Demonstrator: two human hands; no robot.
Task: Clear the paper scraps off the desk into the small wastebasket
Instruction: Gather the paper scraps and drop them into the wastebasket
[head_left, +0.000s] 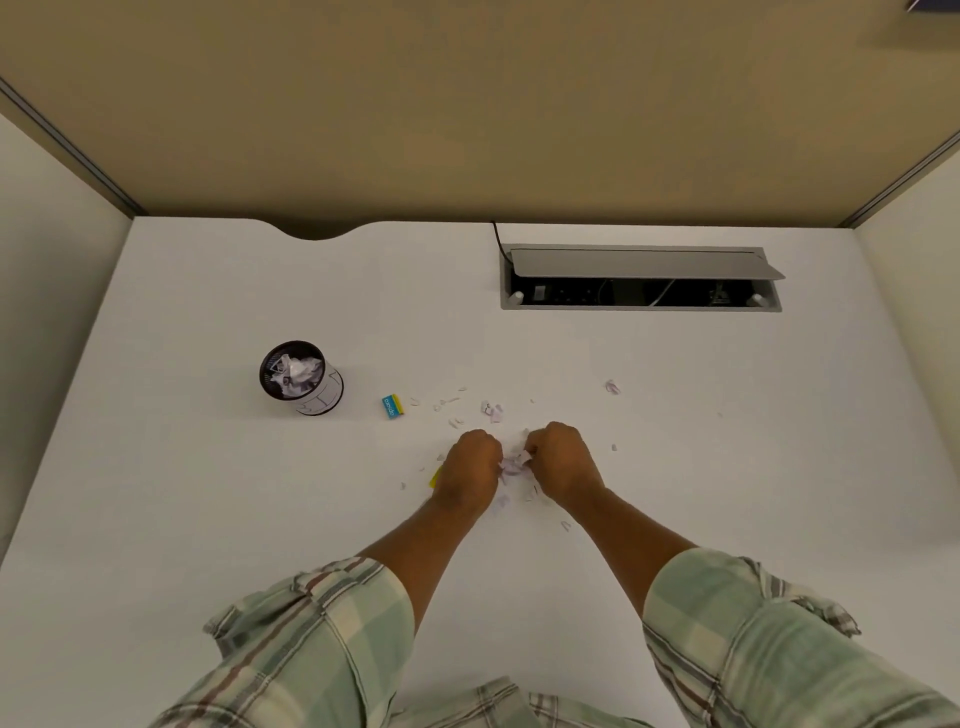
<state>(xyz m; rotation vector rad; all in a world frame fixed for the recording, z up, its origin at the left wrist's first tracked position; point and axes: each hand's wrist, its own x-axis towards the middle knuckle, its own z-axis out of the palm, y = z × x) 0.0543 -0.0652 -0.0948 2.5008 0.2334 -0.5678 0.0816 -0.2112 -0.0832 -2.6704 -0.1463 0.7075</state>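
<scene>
Small white and pale purple paper scraps (492, 411) lie scattered over the middle of the white desk (208, 493). My left hand (471, 462) and my right hand (558, 457) rest close together on the desk, fingers curled around a small heap of scraps (514, 461) pinched between them. A yellow slip (435, 477) peeks out from under the left hand's outer edge. The small black mesh wastebasket (300, 378) stands to the far left, holding crumpled paper. More scraps lie near my right wrist (565, 526) and at the far right (613, 386).
A blue and yellow eraser (392, 406) lies between the wastebasket and the scraps. A cable box (640, 280) with its grey lid raised is set into the desk at the back right. Partition walls enclose the desk on three sides.
</scene>
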